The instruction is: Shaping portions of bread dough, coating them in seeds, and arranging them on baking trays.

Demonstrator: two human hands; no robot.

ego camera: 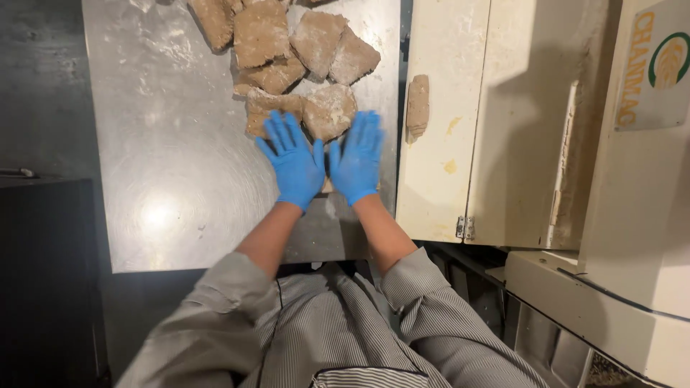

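A: Pressing flat, both of them. The left hand (295, 167) and the right hand (357, 162), in blue gloves, lie palm-down side by side on the steel table (165, 144), fingers stretched out and spread, gripping nothing.

B: And the dough?

A: A flattened dough piece (329, 111) sits just beyond the fingertips, straight ahead of the gap between the hands. The right hand's fingers touch or nearly touch its near edge; the left hand's fingertips overlap a second, lower dough slab (264, 108) to the left of it.

B: Which way does it run?

A: It is roundish, a little wider than deep, so its long axis lies roughly across the table, left to right. It has no clear pointing end. Something pale shows under the heels of the hands, but I cannot tell what it is.

B: What else is about?

A: A heap of floured dough slabs (287, 39) lies farther up the table. To the right stands a cream-coloured machine (517, 122), with a small dough lump (417, 105) stuck on its panel.
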